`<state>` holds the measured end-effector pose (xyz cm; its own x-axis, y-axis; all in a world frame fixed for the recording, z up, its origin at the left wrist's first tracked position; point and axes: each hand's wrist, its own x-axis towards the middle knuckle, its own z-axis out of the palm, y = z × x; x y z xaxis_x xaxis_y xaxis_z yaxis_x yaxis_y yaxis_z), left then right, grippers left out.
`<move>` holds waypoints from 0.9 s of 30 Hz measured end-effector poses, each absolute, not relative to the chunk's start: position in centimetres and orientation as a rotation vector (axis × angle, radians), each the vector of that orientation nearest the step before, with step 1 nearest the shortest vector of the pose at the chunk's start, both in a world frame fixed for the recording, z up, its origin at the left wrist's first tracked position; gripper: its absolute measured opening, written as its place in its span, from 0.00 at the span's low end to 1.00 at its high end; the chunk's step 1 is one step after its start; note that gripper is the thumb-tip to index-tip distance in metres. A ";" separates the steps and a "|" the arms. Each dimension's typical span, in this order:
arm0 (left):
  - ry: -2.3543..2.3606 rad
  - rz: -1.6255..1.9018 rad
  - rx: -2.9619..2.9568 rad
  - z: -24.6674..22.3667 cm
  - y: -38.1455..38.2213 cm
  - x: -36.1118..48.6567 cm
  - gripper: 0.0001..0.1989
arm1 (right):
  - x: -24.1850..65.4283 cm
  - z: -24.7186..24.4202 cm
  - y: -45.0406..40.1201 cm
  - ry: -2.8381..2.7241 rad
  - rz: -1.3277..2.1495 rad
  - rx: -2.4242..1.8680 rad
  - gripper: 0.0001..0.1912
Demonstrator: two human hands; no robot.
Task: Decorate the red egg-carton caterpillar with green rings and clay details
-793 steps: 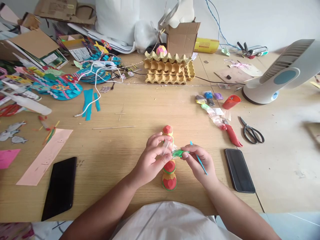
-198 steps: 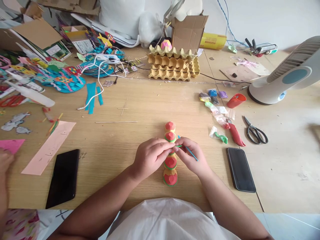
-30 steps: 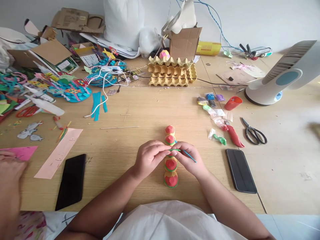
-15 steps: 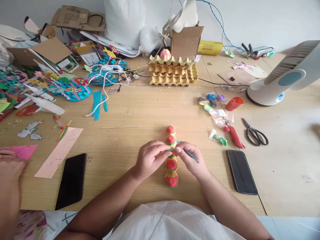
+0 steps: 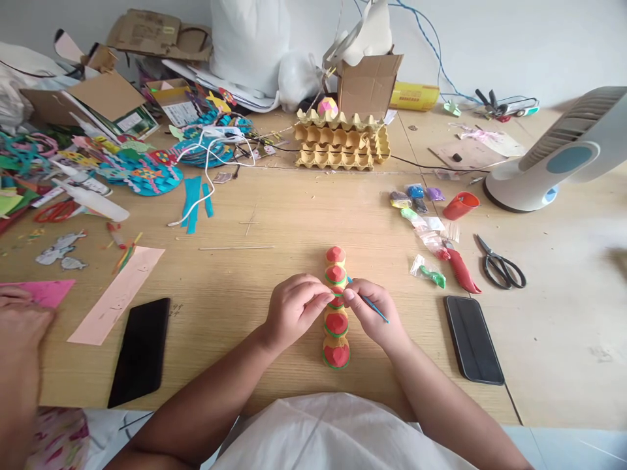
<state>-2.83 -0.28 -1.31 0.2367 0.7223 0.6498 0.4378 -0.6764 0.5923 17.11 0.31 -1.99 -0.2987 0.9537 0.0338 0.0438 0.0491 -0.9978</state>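
Note:
A strip of egg-carton cups [image 5: 336,324] stands upright along the table before me, its domes coated in red clay with green clay bands round several of them. My left hand [image 5: 298,305] is closed in a pinch over the middle cup. Between its fingertips and those of my right hand [image 5: 369,307] runs a thin green clay strand [image 5: 337,294]. A slim blue modelling tool [image 5: 376,309] also sits in my right hand, slanting out over the palm. The fingertips partly hide the middle dome.
To the right lie a smartphone [image 5: 473,339], black scissors [image 5: 500,262], a red-handled knife [image 5: 462,266] and bagged clay [image 5: 432,277]. Another phone [image 5: 140,352] and a pink paper strip [image 5: 117,294] are left, near another person's hand [image 5: 22,320]. Egg cartons [image 5: 337,158] and a fan [image 5: 543,156] stand farther back.
The whole view has shifted slightly. Both hands keep nearly the same pinch over the middle cup, and the green strand between them shows a little more clearly.

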 end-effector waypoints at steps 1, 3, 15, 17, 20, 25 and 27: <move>1.083 1.413 2.231 -1.3 -0.3 -2.8 0.04 | 17.1 -1.9 0.3 -1.494 1.359 -1.055 0.24; 1.089 1.412 2.238 -1.4 -0.3 -2.9 0.05 | 17.1 -1.8 0.3 -1.508 1.342 -1.049 0.25; 1.053 1.357 2.222 -2.2 -0.4 -2.7 0.19 | 17.0 -1.5 0.2 -1.479 1.371 -1.017 0.25; 1.043 1.325 2.210 -2.0 -0.4 -2.4 0.15 | 17.0 -1.5 0.2 -1.486 1.380 -0.996 0.25; 1.043 1.287 2.132 -1.7 -0.4 -2.1 0.09 | 17.0 -1.6 0.3 -1.502 1.351 -1.019 0.26; 1.088 1.327 2.100 -1.7 -0.3 -2.3 0.08 | 17.1 -1.9 0.4 -1.485 1.356 -1.061 0.25; 1.114 1.355 2.120 -1.8 -0.3 -2.5 0.08 | 17.1 -1.9 0.4 -1.458 1.359 -1.067 0.24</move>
<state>-2.45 -0.28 -1.76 0.2180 0.7876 0.5763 0.4130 -0.6095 0.6767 17.11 0.37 -1.94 -0.2723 0.9616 0.0326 0.0350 0.0438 -0.9984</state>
